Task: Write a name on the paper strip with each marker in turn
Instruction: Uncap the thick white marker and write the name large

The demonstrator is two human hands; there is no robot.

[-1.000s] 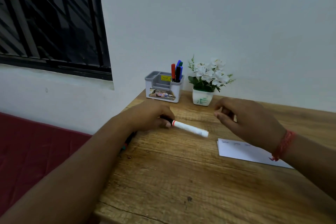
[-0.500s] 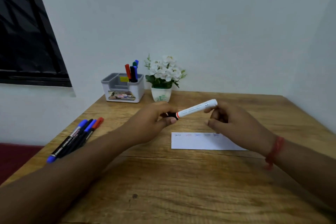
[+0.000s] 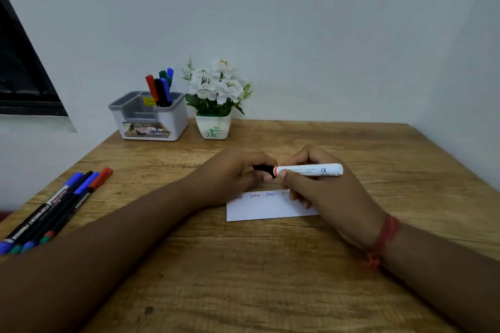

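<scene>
Lowered over the paper strip (image 3: 266, 208), both hands grip the white marker (image 3: 308, 170): left hand (image 3: 238, 174) its cap, right hand (image 3: 322, 189) its barrel

Your arms are bare from the lower edge of the view up to the hands, with no sleeve showing on either forearm. Your left hand (image 3: 232, 176) carries no ring, watch or band. Your right hand (image 3: 324, 189) is bare too, but just behind it a red thread (image 3: 384, 238) is wound several times around the wrist, its strands bunched together and tied in a small knot on the underside.
</scene>
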